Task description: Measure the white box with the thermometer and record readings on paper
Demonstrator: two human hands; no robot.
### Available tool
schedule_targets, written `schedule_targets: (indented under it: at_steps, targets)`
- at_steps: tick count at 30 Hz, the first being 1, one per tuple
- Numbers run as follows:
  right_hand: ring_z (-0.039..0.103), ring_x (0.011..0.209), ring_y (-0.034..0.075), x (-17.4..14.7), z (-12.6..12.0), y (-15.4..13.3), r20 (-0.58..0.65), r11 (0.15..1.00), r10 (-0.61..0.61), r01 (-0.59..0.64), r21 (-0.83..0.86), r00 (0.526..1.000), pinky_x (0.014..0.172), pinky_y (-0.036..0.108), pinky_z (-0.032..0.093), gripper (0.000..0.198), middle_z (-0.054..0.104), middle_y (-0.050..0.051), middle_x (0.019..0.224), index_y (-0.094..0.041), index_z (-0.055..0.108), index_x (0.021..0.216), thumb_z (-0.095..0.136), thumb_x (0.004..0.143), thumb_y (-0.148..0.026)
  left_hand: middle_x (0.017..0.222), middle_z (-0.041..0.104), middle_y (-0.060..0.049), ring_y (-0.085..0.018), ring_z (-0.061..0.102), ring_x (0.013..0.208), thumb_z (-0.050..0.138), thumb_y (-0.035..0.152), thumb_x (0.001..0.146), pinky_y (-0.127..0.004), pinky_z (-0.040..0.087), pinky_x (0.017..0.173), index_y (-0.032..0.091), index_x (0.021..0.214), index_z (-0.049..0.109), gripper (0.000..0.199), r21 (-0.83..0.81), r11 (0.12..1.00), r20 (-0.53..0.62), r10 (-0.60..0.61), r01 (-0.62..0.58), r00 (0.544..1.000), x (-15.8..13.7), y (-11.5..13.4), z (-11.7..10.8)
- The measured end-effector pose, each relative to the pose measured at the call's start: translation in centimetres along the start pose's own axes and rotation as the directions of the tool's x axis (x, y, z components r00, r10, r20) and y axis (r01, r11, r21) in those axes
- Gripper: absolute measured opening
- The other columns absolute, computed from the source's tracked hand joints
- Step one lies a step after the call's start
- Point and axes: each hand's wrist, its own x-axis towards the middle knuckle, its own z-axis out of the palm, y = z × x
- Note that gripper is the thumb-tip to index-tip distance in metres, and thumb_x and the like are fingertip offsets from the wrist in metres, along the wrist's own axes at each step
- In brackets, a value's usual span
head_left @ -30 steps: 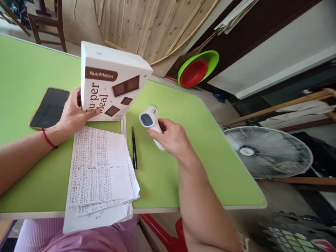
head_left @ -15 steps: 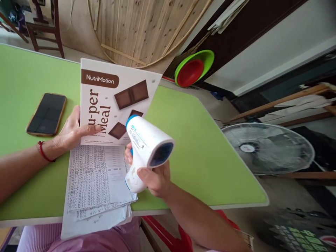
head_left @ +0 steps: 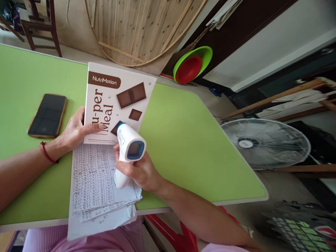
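Note:
My left hand [head_left: 75, 131] grips the lower left edge of a white box [head_left: 105, 101] printed with "NutriMotion" and chocolate pieces, its thumb across the front. The box is held upright over the table. In my right hand [head_left: 141, 171] is a white and blue infrared thermometer [head_left: 128, 147], fingers wrapped round its handle. Its nose points toward the lower front of the box and overlaps a printed chocolate piece; whether they touch I cannot tell. Its small screen faces me and looks dark. Under both lie handwritten papers [head_left: 91, 178], which overhang the table's near edge.
A phone [head_left: 47, 115] lies on the green table [head_left: 189, 140], left of my left hand. Beyond the table are a large round wooden board [head_left: 141, 28], green and red basins [head_left: 189, 68] and a wooden chair [head_left: 40, 26]. A fan [head_left: 267, 143] stands past the right edge.
My right hand has brought the thermometer left and turned it, so its screen now faces me more squarely. The box has shifted slightly right and turned a little in my left hand.

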Motion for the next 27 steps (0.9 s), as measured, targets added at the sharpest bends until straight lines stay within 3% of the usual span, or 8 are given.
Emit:
schedule_targets:
  at_steps: [4,9,19,27]
  targets:
    - [0.05,0.062,0.013,0.0,0.0,-0.3,-0.011,1.0,0.029,-0.03,-0.004,1.0,0.059,0.031,0.045,0.022,0.054,-0.003,0.068,-0.022,0.06,0.082,0.072,0.068,-0.034,0.105,0.069,-0.01,-0.031,0.066,0.092,0.085,0.037,0.069,-0.045,0.054,0.076,0.018,0.113,0.06,0.054,-0.013,0.999,0.006,0.034,-0.034,0.999,0.1,-0.3,0.0]
    - [0.042,0.056,0.011,0.1,0.1,-0.7,0.003,0.999,0.032,-0.032,-0.011,0.999,0.053,0.029,0.04,0.023,0.048,-0.003,0.06,-0.022,0.053,0.064,0.072,0.066,-0.034,0.104,0.069,-0.009,-0.03,0.066,0.091,0.084,0.038,0.069,-0.044,0.055,0.074,0.018,0.111,0.06,0.052,-0.026,0.998,0.025,0.055,-0.054,0.998,0.2,-0.2,0.1]
    - [0.052,0.06,0.013,0.2,0.1,-0.6,-0.049,0.998,0.058,-0.058,0.01,0.997,0.055,0.03,0.045,0.021,0.057,-0.001,0.065,-0.021,0.062,0.07,0.075,0.062,-0.035,0.103,0.068,-0.01,-0.03,0.065,0.09,0.085,0.042,0.067,-0.045,0.055,0.074,0.017,0.106,0.062,0.052,-0.019,1.0,0.013,0.003,-0.003,1.0,0.0,0.9,0.5]
    - [0.043,0.055,0.011,0.4,0.0,-0.8,-0.006,0.997,0.03,-0.03,-0.071,1.0,0.052,0.029,0.041,0.025,0.048,-0.004,0.057,-0.023,0.051,0.063,0.071,0.068,-0.037,0.103,0.069,-0.01,-0.031,0.067,0.09,0.084,0.038,0.071,-0.046,0.055,0.075,0.018,0.11,0.063,0.049,-0.028,0.998,0.049,0.059,-0.057,0.997,0.2,0.2,0.3]
